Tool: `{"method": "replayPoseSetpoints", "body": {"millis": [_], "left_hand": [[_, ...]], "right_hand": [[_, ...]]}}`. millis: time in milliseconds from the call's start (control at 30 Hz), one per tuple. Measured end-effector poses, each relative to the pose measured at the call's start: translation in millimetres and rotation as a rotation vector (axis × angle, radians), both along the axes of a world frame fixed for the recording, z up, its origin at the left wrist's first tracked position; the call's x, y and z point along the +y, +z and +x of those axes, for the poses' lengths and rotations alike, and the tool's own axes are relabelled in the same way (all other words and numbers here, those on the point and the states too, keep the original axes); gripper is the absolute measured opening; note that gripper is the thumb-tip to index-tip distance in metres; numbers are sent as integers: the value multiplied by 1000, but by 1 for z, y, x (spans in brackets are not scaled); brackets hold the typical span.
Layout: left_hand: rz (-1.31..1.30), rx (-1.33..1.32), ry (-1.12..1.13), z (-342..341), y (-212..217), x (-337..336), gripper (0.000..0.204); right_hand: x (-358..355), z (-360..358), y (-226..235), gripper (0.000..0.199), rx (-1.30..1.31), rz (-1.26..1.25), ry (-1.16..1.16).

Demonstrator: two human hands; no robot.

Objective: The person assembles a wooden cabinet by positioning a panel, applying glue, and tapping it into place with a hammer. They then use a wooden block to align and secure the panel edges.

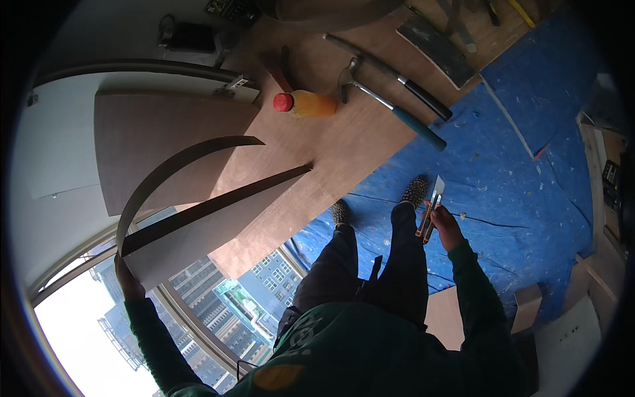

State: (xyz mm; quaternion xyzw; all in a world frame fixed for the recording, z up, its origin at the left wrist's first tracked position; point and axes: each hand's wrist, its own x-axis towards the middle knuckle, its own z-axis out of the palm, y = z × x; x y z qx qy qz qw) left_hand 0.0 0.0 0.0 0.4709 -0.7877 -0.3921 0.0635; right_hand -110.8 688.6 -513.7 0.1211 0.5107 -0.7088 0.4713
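My left hand (129, 281) grips the near-left end of a flat white panel (205, 228) with a dark long edge. A thin dark strip (162, 165) rises from that same end and arches over the panel, its far tip loose above the wooden worktop. Whether the strip is fixed at my hand cannot be made out. In my right hand (447, 228) is a utility knife (433, 210), its blade out and pointing up and away, held over the blue floor sheet apart from the panel. My right fingers are wrapped round its handle.
On the plywood worktop (370, 152) lie a claw hammer (397, 109), a black-handled tool (397, 78), a dark flat board (436, 49) and a red-capped bottle of orange liquid (304, 104). A window (198, 291) is at lower left. Blue sheeting (516, 198) covers the floor.
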Motion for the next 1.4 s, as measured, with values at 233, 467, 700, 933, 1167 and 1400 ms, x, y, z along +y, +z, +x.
{"method": "replayPoseSetpoints", "body": {"millis": [233,467,700,933,1167,1400], "left_hand": [[-122,-11,-119,-36,-18,57,54],[-299,16,-206,-35,-23,77,57],[-557,25,-378,-40,-7,101,49],[-622,103,-546,-27,6,114,37],[-455,142,-718,-13,16,109,32],[-399,148,-844,-8,25,114,40]], "right_hand": [[-5,-28,182,53,-304,-184,-278],[-50,-15,316,64,-46,-273,-247],[-101,0,423,43,508,-25,-93],[-165,33,477,31,687,111,-110],[-214,53,497,30,744,187,-166],[-225,30,492,47,674,227,-88]]}}
